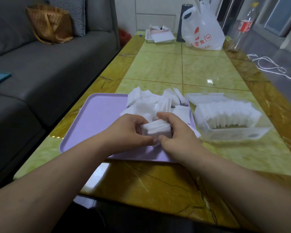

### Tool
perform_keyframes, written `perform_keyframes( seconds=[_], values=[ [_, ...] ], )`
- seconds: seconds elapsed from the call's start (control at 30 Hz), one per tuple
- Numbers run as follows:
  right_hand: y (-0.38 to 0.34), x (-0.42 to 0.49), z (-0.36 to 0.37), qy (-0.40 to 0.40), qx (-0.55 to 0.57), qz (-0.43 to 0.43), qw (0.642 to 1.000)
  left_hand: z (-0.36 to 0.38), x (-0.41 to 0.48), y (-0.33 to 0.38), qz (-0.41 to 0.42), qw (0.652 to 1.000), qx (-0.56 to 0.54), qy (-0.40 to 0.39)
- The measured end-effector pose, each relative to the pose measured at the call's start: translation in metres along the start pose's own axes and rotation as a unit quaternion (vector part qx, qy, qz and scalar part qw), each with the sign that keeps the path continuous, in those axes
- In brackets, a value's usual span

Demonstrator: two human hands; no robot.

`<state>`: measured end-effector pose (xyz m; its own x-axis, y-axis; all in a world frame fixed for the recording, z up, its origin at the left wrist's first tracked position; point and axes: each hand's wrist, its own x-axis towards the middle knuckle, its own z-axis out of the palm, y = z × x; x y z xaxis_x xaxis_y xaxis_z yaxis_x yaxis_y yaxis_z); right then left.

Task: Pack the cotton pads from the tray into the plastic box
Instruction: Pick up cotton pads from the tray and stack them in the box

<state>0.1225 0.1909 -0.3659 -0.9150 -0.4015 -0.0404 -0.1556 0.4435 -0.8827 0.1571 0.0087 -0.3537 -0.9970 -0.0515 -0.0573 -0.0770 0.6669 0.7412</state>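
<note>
Cotton pads (156, 130): white, square, stacked | left hand (129, 130), right hand (176, 132) both grip stack | over purple tray (94, 118)

I see a flat lilac plastic tray (94, 118), its far right corner heaped with loose square white cotton pads (146, 103), and a small squared stack of pads (156, 130) pinched above it between my left hand (129, 132) and right hand (176, 132). Just right of the tray sits a clear rectangular plastic box (233, 134), lid open, holding a row of pads (225, 113) on edge.
</note>
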Motion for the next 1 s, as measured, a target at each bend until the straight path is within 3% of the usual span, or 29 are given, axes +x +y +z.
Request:
perform_keyframes(
  seconds=[0.23,0.47,0.57,0.77,1.0],
  values=[
    [0.000,0.000,0.005,-0.043,0.062,0.024,0.997,0.009,0.006,0.006,0.010,0.998,0.047,-0.040],
    [-0.004,-0.004,-0.002,-0.073,-0.123,-0.074,0.987,0.000,0.002,0.001,0.020,0.999,0.013,-0.039],
    [-0.008,-0.003,-0.007,-0.053,-0.136,-0.096,0.985,-0.004,0.002,0.001,0.029,0.999,0.028,-0.031],
    [-0.024,-0.001,-0.035,0.105,-0.043,-0.033,0.993,0.004,0.009,0.001,0.001,0.991,0.105,0.077],
    [-0.010,-0.005,-0.041,0.079,0.018,0.074,0.994,0.030,0.018,0.022,0.033,0.994,0.089,0.052]
  ],
)
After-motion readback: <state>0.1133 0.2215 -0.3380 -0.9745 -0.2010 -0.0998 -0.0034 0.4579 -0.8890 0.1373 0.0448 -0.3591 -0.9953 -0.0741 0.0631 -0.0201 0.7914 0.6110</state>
